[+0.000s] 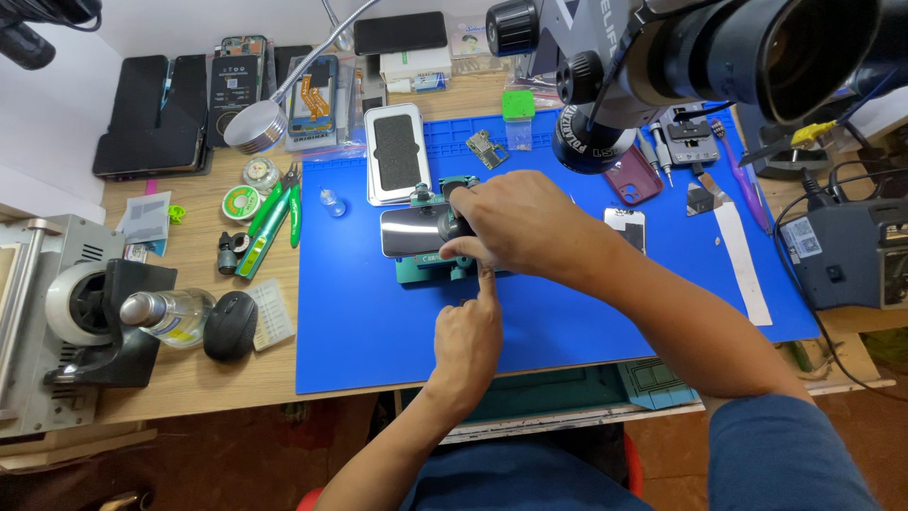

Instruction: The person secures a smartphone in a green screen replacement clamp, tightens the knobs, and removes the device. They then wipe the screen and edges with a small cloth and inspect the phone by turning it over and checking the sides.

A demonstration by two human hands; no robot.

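**Two hands at a clamped phone on the blue mat**

A silver smartphone with a glossy dark screen lies flat in a teal metal holding fixture, near the middle of the blue silicone mat that covers the worktop. The right hand is closed around a small dark knob at the right end of the phone. The left hand holds nothing; it is half clenched, and its index finger points up to touch the fixture's front edge. A black computer mouse sits off the mat's left edge, beside a clear bottle.
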